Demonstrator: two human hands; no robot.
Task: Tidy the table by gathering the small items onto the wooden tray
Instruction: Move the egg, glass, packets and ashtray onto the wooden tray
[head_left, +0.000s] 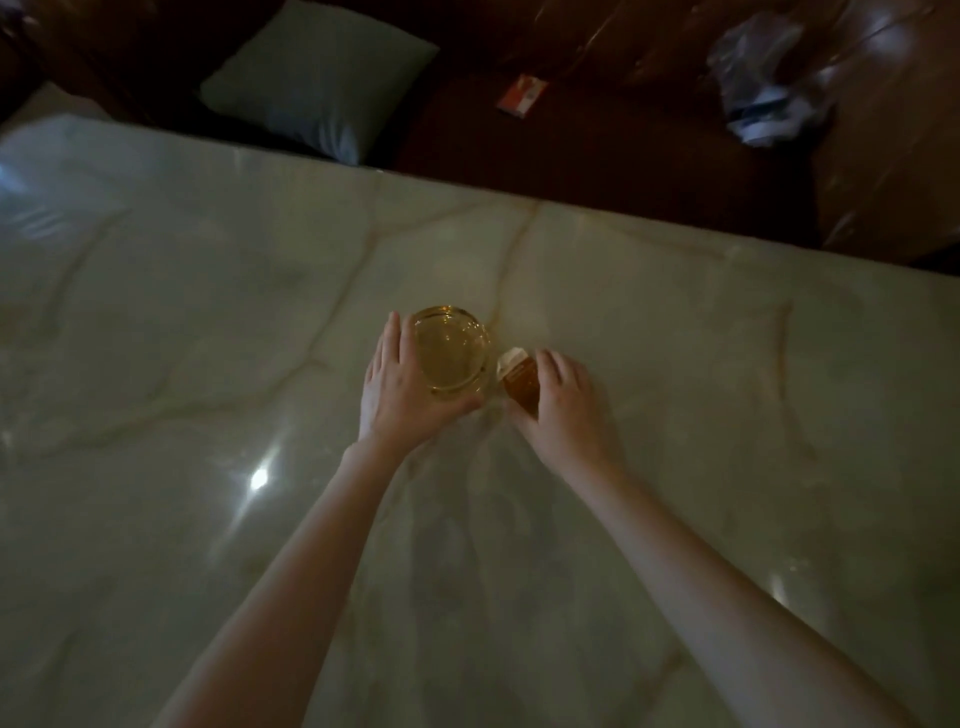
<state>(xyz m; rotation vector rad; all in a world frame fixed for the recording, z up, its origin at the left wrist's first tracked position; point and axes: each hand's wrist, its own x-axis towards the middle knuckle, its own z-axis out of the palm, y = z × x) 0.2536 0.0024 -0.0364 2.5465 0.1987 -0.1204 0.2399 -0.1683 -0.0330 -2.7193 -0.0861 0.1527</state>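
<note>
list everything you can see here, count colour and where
glass dish: 1, clear yellowish, round, mid table
small box: 1, brown with white top, just right of the dish
table: 1, pale veined marble, fills the view
cushion: 1, grey, on the dark seat beyond the table
red and white pack: 1, on the seat
crumpled wrappers: a heap, white and clear, top right
wooden tray: none in view
hands: 2, bare; left hand around the dish, right hand on the box

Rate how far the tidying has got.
Nothing looks gathered yet: no wooden tray is in view. In hand: the left hand cups the glass ashtray, the right hand grips the small pack, both on the marble table. Moving both remains.
</note>
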